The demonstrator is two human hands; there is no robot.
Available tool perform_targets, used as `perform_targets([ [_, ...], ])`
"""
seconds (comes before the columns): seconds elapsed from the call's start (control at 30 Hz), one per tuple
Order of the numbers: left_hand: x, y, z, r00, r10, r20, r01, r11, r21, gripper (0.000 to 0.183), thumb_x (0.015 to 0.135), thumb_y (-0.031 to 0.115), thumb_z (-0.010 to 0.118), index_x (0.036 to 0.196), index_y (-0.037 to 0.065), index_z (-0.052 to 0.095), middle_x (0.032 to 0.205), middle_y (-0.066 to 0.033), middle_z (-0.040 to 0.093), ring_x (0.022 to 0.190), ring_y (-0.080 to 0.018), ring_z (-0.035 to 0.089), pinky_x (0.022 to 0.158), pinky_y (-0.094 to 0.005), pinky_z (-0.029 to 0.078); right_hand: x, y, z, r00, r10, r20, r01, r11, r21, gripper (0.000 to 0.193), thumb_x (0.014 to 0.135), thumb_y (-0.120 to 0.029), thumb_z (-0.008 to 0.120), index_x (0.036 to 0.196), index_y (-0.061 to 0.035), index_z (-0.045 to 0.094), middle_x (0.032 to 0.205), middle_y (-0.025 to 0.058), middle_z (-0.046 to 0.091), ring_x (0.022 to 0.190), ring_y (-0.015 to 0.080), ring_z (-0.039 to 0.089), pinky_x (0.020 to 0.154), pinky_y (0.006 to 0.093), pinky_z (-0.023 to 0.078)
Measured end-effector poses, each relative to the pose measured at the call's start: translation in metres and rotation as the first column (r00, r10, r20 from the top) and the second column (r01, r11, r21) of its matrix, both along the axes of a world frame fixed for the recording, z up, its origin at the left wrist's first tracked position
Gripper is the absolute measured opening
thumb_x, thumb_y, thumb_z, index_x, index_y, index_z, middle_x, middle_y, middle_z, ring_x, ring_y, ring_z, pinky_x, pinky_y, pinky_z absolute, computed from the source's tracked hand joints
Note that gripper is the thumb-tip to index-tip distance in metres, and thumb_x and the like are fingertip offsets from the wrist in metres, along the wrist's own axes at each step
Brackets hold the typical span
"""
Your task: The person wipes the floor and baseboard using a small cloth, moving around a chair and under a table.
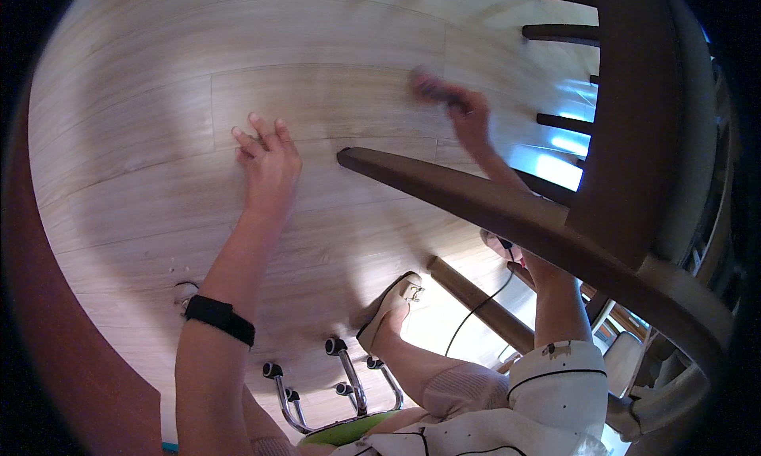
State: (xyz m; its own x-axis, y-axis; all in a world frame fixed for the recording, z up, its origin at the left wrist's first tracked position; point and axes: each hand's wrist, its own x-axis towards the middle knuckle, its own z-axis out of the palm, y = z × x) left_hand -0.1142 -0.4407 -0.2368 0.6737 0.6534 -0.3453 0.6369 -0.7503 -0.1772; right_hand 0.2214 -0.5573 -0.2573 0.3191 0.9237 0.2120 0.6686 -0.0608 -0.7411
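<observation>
Over the pale wood-plank floor (333,107), my left hand (271,164) is open with its fingers apart and bent a little; I cannot tell whether the fingertips touch the boards. Farther right, my right hand (471,115) is closed round a short, dark reddish, brush-like object (436,90). Motion smears that object, so its exact kind does not show. My right forearm passes behind a long dark brown wooden leg (444,188), which hides part of it. A black band (220,320) is wrapped round my left forearm.
Dark wooden furniture (634,123) fills the right side. A reddish-brown panel (71,329) borders the left. Below are a green-seated stool (349,431) on chrome caster legs, my sandalled foot (394,307) and a thin black cable (478,307). Small crumbs (174,267) lie near my left forearm.
</observation>
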Motion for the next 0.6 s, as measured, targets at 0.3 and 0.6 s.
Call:
perform_targets([
  [0.3,0.0,-0.001,-0.004,0.999,-0.025,0.02,0.023,0.995,0.1,0.055,0.086,0.008,0.059,0.137,-0.005,0.044,0.136,-0.0419,0.037,0.114,-0.0631,0.047,0.083,-0.0558,0.055,0.08,0.025,-0.131,0.649,-0.758,0.065,0.752,0.652,0.096,0.027,0.075,-0.007,0.062,0.101,0.0003,0.066,0.089,0.0077,0.065,0.081,0.0201,0.061,0.075,0.0327,0.051],
  [0.6,-0.003,0.005,0.022,1.0,-0.003,0.026,0.005,0.995,-0.101,0.07,0.077,0.009,0.066,0.138,-0.01,0.039,0.138,-0.0439,0.031,0.117,-0.0655,0.043,0.087,-0.0556,0.053,-0.07,0.24,-0.006,0.921,0.384,0.072,-0.385,0.923,0.005,0.033,0.079,-0.006,0.06,0.112,-0.0064,0.067,0.099,0.0192,0.069,0.091,0.0318,0.067,0.083,0.0379,0.053],
])
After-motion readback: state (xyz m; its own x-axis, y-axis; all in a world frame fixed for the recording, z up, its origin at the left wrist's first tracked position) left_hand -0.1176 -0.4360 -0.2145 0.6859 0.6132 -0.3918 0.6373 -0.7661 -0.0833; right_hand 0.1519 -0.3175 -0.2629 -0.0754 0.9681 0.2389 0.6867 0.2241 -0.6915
